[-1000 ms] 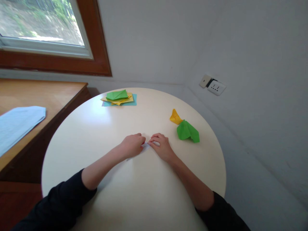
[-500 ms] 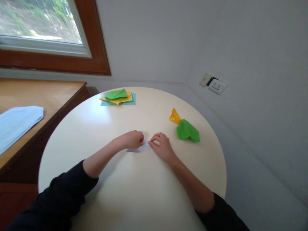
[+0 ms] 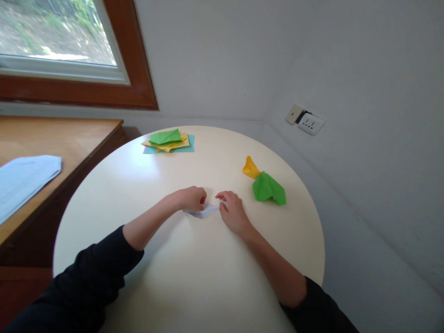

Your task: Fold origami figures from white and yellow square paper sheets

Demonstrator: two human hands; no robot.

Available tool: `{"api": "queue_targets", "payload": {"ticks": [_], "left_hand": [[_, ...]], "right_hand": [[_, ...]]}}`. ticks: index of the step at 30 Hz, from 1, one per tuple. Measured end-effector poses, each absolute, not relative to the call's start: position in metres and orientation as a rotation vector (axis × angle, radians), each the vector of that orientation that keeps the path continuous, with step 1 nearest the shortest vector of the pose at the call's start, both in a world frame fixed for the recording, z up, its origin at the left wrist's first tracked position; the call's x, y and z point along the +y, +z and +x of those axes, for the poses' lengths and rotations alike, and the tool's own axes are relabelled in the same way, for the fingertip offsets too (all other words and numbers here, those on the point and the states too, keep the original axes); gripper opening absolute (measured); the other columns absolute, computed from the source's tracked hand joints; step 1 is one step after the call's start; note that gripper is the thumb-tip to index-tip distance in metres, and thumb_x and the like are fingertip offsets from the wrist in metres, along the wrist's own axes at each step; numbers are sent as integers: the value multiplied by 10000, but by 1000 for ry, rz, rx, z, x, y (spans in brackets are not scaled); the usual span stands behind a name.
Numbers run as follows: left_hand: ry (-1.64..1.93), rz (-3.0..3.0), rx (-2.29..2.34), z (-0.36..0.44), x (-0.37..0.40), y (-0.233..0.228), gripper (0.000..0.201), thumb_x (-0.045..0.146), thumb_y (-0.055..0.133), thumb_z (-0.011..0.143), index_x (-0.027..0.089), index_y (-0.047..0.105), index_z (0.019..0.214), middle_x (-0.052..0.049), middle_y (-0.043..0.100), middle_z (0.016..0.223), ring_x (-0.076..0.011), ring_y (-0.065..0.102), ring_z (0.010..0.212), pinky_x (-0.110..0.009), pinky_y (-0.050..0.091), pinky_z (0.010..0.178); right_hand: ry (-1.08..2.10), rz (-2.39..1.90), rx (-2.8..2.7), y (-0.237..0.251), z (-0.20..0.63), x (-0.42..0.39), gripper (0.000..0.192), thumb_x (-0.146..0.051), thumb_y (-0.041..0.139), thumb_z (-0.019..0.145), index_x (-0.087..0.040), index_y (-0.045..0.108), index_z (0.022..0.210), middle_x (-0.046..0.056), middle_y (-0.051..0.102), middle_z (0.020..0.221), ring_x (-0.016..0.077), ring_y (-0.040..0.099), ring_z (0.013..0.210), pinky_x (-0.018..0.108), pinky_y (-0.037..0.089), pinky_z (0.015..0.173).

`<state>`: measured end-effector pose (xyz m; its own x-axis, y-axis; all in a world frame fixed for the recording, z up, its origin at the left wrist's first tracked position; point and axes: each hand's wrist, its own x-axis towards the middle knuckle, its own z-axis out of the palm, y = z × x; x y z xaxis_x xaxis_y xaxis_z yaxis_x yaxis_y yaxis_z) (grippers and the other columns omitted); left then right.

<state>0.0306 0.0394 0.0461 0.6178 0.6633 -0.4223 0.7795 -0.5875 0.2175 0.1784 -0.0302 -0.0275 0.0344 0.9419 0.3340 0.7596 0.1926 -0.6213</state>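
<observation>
1. The left hand (image 3: 190, 199) has its fingers curled down onto the left end of a small folded white paper (image 3: 204, 212), pinching it against the desk (image 3: 194, 277).
2. The right hand (image 3: 233, 212) sits at the paper's right tip. Its fingers are bent, with the tips touching the paper's edge, so it's pressing more than gripping.
3. The white paper lies flat between the two hands, roughly in the middle of the round cream desk, and it looks like a pointed, boat-ish shape.
4. At about 2 o'clock from the hands there's a green folded paper piece (image 3: 268, 188), with a smaller yellow folded piece (image 3: 250, 168) touching it on its far-left side.
5. Up at 11 o'clock, near the far rim, there's a stack of origami sheets (image 3: 168, 140): green on top, yellow under that and blue at the bottom.
6. Way off at 9 o'clock, a wooden side table (image 3: 69, 138) holds a pale blue printed sheet (image 3: 24, 178).
7. There's a wall socket (image 3: 307, 121) at 1 o'clock.
</observation>
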Motion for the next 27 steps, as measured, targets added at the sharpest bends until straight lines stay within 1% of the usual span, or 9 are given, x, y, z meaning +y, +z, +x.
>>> {"api": "queue_targets", "payload": {"ticks": [5, 8, 11, 16, 19, 21, 22, 25, 27], "left_hand": [[-428, 2462, 1179, 31, 41, 43, 200, 248, 530, 675, 178, 643, 825, -69, 667, 874, -177, 604, 722, -221, 397, 521], [-398, 2477, 1169, 29, 42, 38, 202, 258, 525, 678, 180, 638, 827, -66, 669, 862, -173, 602, 708, -221, 392, 515], [-304, 2504, 1168, 26, 41, 35, 197, 260, 526, 684, 173, 637, 822, -64, 670, 829, -171, 601, 705, -223, 398, 540], [-163, 2503, 1259, 18, 26, 39, 192, 253, 515, 715, 163, 627, 843, -69, 655, 807, -174, 598, 715, -225, 409, 565], [-44, 2567, 1310, 6, 10, 42, 211, 242, 480, 752, 159, 618, 888, -93, 628, 872, -189, 599, 754, -257, 432, 646], [-4, 2576, 1377, -5, 1, 41, 244, 251, 461, 777, 155, 610, 945, -115, 612, 915, -199, 604, 766, -284, 440, 695], [13, 2573, 1413, -10, -3, 40, 269, 265, 452, 792, 161, 601, 990, -120, 614, 914, -215, 604, 808, -295, 441, 717], [64, 2479, 1472, -22, -11, 35, 327, 322, 399, 835, 182, 568, 1078, -107, 647, 899, -235, 603, 880, -306, 441, 744], [120, 2374, 1455, -25, -14, 34, 334, 356, 379, 843, 200, 575, 1064, -82, 671, 899, -219, 618, 846, -287, 446, 721]], "right_hand": [[350, -1480, -1672, -26, 180, -32, 328, 5, 365, 699, -203, 554, 870, 46, 586, 845, 183, 549, 820, 343, 430, 755], [391, -1370, -1678, -22, 179, -35, 274, -26, 408, 730, -201, 569, 867, 44, 588, 869, 173, 560, 847, 317, 442, 764], [428, -1299, -1841, -20, 176, -38, 231, -57, 464, 758, -211, 603, 859, 36, 606, 896, 163, 566, 868, 309, 438, 784], [340, -1335, -2061, -21, 173, -41, 242, -59, 522, 761, -226, 639, 893, 30, 638, 919, 168, 562, 885, 333, 418, 811], [309, -1339, -2065, -22, 173, -43, 253, -61, 530, 761, -220, 638, 926, 38, 639, 912, 169, 561, 872, 335, 425, 803], [296, -1332, -2068, -23, 173, -44, 251, -66, 536, 761, -216, 638, 935, 44, 636, 912, 171, 560, 868, 338, 428, 804], [294, -1326, -2073, -23, 173, -45, 248, -68, 536, 763, -214, 639, 935, 46, 635, 911, 171, 560, 868, 339, 429, 806], [298, -1309, -2082, -24, 171, -46, 237, -70, 534, 766, -200, 642, 931, 54, 633, 910, 173, 560, 873, 340, 431, 811], [298, -1296, -2081, -24, 170, -46, 236, -69, 533, 765, -195, 643, 932, 54, 632, 908, 175, 557, 872, 342, 434, 813]]}}
